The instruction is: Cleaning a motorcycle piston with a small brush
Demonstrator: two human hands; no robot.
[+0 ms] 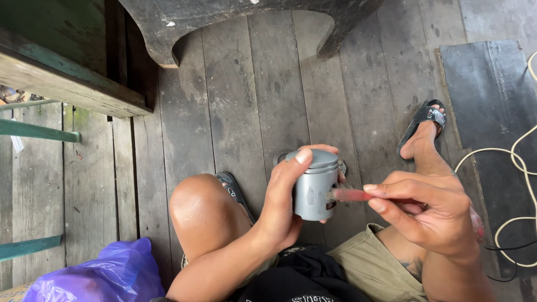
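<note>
Here, the person's left hand (282,204) is wrapped around a grey metal cylinder, a piston with grooves near its flat top (314,184), thumb pressed on the upper rim and fingers curled behind it. It is held upright in the air above the lap, between the bare knee (201,204) and the right hand (430,215). That hand pinches a slim red-handled brush (352,195) between thumb and forefinger, its tip touching the side opening in the piston's skirt. Below lie dark weathered floor planks (246,95), with a black sandal (423,124) on the right foot. A purple plastic bag (106,277) sits at the lower left corner, and a cream-coloured cord (517,168) loops along the right edge.
</note>
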